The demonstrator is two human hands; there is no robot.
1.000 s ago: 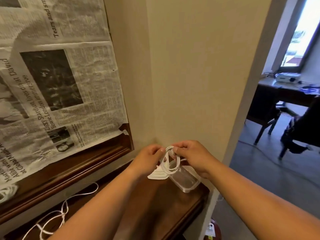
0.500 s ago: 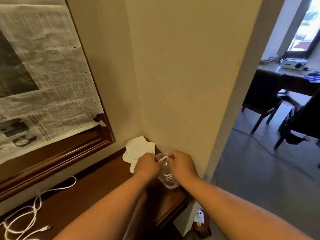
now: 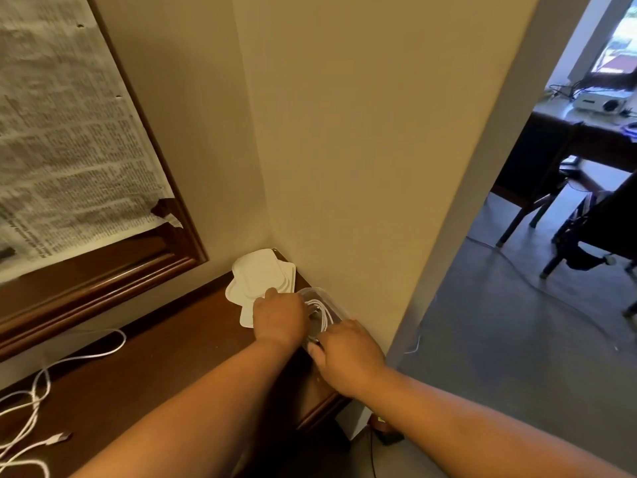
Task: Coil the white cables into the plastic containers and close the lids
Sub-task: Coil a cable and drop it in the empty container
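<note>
Head view: a clear plastic container [image 3: 339,307] sits at the far right corner of the dark wooden table [image 3: 155,374], against the wall, with a coiled white cable [image 3: 322,310] lying inside it and a stack of white lids [image 3: 256,281] just beside it on the left. Left hand [image 3: 281,317] is knuckles-up at the container's left rim, fingers bent down and hidden; right hand [image 3: 348,353] covers the near end, fingers curled under; cannot tell what either grips. A loose white cable [image 3: 29,405] trails at the table's left end, well apart, below a framed newspaper [image 3: 69,132].
</note>
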